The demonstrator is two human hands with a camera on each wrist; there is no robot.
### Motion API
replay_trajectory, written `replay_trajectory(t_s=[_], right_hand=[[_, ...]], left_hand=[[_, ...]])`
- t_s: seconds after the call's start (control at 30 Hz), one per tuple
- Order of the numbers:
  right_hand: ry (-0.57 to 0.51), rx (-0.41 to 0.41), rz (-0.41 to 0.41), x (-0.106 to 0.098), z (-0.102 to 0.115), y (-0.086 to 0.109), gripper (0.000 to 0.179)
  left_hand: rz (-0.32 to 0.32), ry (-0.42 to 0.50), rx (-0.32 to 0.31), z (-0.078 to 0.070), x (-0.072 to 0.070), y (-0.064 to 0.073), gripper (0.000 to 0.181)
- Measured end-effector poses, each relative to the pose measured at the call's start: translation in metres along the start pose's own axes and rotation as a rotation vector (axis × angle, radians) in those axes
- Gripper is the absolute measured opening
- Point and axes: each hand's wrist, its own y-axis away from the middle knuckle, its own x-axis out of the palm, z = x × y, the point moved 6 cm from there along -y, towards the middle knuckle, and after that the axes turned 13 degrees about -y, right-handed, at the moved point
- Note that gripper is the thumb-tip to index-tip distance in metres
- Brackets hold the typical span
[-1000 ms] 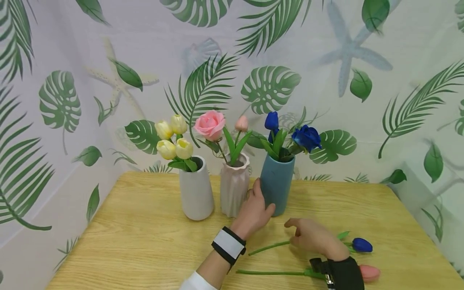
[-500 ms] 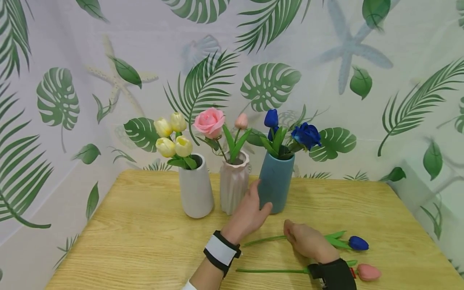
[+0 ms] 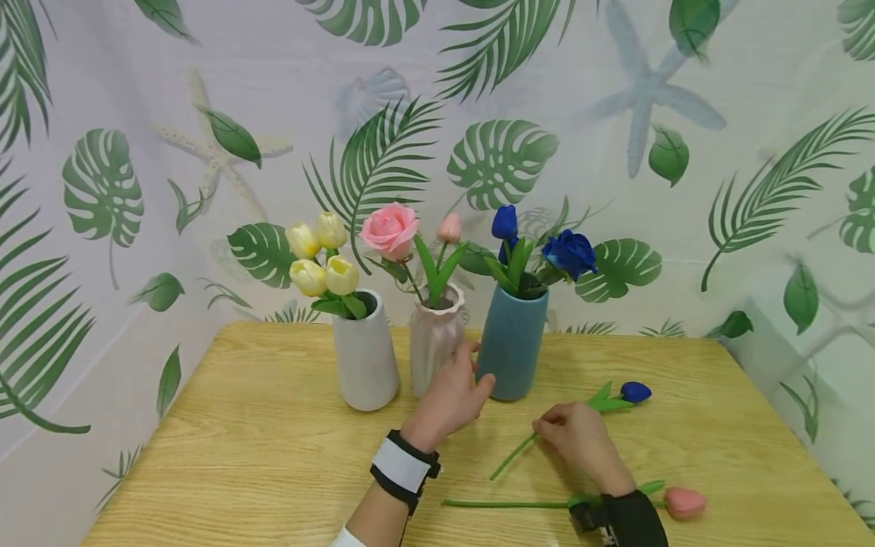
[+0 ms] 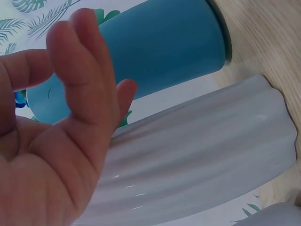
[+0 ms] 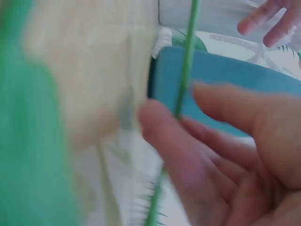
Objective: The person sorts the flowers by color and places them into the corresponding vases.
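Note:
My right hand (image 3: 582, 443) pinches the green stem of a blue tulip (image 3: 636, 392) between thumb and fingers. The bloom points up and right, the bare stem end down and left. In the right wrist view the stem (image 5: 188, 52) passes between the fingertips. Relaxed and holding nothing, my left hand (image 3: 451, 399) is in front of the pale pink fluted vase (image 3: 432, 342) and the blue vase (image 3: 514, 346). Whether it touches either vase, I cannot tell. A blue rose (image 3: 570, 254) and blue tulips stand in the blue vase; a pink rose (image 3: 390, 231) and pink tulip fill the fluted one.
At the left of the row stands a white vase (image 3: 367, 361) with several yellow tulips (image 3: 324, 257). A pink tulip (image 3: 685, 503) lies on the wooden table (image 3: 273, 456), partly behind the right wrist. A leaf-patterned cloth (image 3: 403, 167) hangs behind the table.
My right hand has taken hold of the blue tulip's stem, and the bloom has swung up and left. My left hand has drawn slightly back and left from the blue vase.

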Motion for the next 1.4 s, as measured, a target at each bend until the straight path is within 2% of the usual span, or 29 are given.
replay_trajectory(t_s=[0.07, 0.17, 0.27, 0.37, 0.43, 0.5, 0.57, 0.63, 0.73, 0.83, 1.03, 1.17, 1.27, 1.4], right_hand=[[-0.081, 0.038, -0.084, -0.002, -0.003, 0.000, 0.024], [-0.287, 0.094, -0.196, -0.002, -0.010, 0.000, 0.032], [-0.519, 0.138, -0.309, -0.003, -0.019, -0.003, 0.038], [-0.804, 0.166, -0.410, -0.001, -0.025, -0.004, 0.037], [-1.031, 0.175, -0.430, 0.003, -0.025, -0.003, 0.024], [-1.244, 0.199, -0.403, 0.007, -0.025, -0.001, 0.010], [-1.406, 0.242, -0.361, 0.011, -0.025, 0.000, 0.018], [-1.494, 0.273, -0.313, 0.013, -0.024, 0.002, 0.022], [-1.533, 0.273, -0.318, 0.010, -0.020, 0.005, 0.015], [-1.560, 0.264, -0.315, 0.009, -0.016, 0.005, 0.006], [-1.671, 0.318, -0.250, 0.015, -0.015, 0.005, 0.018], [-1.571, 0.265, -0.219, 0.013, -0.012, 0.004, 0.022], [-1.453, 0.182, -0.209, 0.011, -0.006, 0.004, 0.018], [-1.306, 0.074, -0.305, 0.003, 0.007, 0.008, 0.007]], left_hand=[[0.005, -0.003, 0.004, -0.001, 0.000, 0.000, 0.055], [0.012, -0.019, 0.006, -0.002, 0.001, 0.001, 0.055], [0.020, -0.043, 0.005, -0.002, 0.003, 0.001, 0.054], [0.025, -0.051, 0.009, -0.002, 0.004, 0.000, 0.052], [0.022, -0.053, 0.016, -0.002, 0.004, -0.001, 0.051], [0.025, -0.057, 0.017, -0.002, 0.004, -0.002, 0.049], [0.035, -0.062, 0.011, -0.002, 0.006, -0.003, 0.048], [0.053, -0.060, -0.003, 0.000, 0.009, -0.004, 0.049], [0.063, -0.047, -0.022, 0.003, 0.017, -0.010, 0.055], [0.024, -0.039, -0.041, 0.006, 0.024, -0.018, 0.063], [-0.075, -0.067, -0.081, 0.005, 0.031, -0.033, 0.082], [-0.113, -0.035, -0.073, -0.001, 0.028, -0.040, 0.097], [-0.137, -0.030, -0.061, -0.006, 0.025, -0.045, 0.104], [-0.137, -0.091, -0.060, -0.011, 0.024, -0.052, 0.101]])
